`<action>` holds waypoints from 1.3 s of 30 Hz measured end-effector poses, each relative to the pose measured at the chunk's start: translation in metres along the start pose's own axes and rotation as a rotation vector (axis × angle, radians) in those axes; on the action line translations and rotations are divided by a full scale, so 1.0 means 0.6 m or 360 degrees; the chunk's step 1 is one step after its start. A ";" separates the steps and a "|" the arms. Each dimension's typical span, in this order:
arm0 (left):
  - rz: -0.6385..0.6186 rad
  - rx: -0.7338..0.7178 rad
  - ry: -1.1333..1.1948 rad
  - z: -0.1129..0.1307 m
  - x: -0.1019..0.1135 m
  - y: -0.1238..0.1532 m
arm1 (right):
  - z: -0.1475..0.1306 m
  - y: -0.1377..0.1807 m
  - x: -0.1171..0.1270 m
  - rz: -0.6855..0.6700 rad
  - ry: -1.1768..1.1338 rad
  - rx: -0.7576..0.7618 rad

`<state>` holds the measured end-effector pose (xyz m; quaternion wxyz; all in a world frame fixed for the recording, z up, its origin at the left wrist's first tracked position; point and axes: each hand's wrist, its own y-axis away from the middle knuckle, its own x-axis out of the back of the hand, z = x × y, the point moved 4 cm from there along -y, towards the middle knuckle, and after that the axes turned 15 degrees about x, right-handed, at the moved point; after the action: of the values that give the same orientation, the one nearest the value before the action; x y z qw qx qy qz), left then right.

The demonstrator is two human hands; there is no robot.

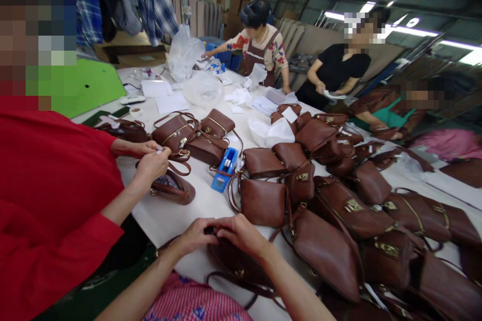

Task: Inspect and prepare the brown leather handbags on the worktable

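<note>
Left hand (194, 236) and right hand (241, 234), grips closed, pinch the brown handbag (233, 263).

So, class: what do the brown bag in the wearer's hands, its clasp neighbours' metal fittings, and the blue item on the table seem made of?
The brown bag under both hands looks like smooth leather or imitation leather, with a soft sheen; which one cannot be told. The clasps look like brass-coloured metal, glinting. The blue item looks like hard glossy plastic.

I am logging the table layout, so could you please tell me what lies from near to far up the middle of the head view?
Left hand and right hand on a brown handbag → blue tape dispenser → clear plastic bag.
</note>
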<state>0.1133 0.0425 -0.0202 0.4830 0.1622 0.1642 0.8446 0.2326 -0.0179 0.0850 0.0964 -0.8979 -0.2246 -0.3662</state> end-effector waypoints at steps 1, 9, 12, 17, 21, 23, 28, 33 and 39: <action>-0.0001 0.0005 -0.0030 0.002 0.000 -0.001 | 0.002 0.009 0.000 0.0044 0.0000 0.0091; 0.0030 0.0022 -0.0323 0.027 0.011 -0.014 | 0.012 0.089 -0.014 0.0442 0.0419 0.0126; 0.0100 -0.0036 -0.0444 0.035 0.018 -0.020 | 0.014 0.183 -0.008 0.0638 0.0510 0.0243; 0.0208 -0.0082 -0.0541 0.032 0.036 -0.029 | 0.040 0.419 -0.029 0.0941 0.0951 -0.0001; 0.0160 -0.0180 -0.0634 0.054 0.031 -0.026 | 0.041 0.486 -0.059 0.1070 0.0989 -0.0520; 0.0107 -0.0239 -0.0690 0.071 0.019 -0.022 | 0.021 0.431 -0.061 0.1073 0.0883 -0.0600; 0.0102 -0.0256 -0.0853 0.075 -0.005 -0.018 | -0.017 0.197 -0.051 0.0706 0.0632 -0.0752; 0.0341 0.0036 -0.1196 0.036 0.041 -0.001 | 0.017 0.136 -0.063 0.0337 0.0446 -0.0899; 0.0637 0.0192 -0.1370 0.049 0.110 0.064 | 0.046 0.176 -0.059 0.0329 0.0533 -0.0875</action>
<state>0.0649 0.0849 0.0306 0.3248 0.5535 -0.0366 0.7661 0.2775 -0.1135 0.0395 -0.0772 -0.8357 -0.0064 -0.5437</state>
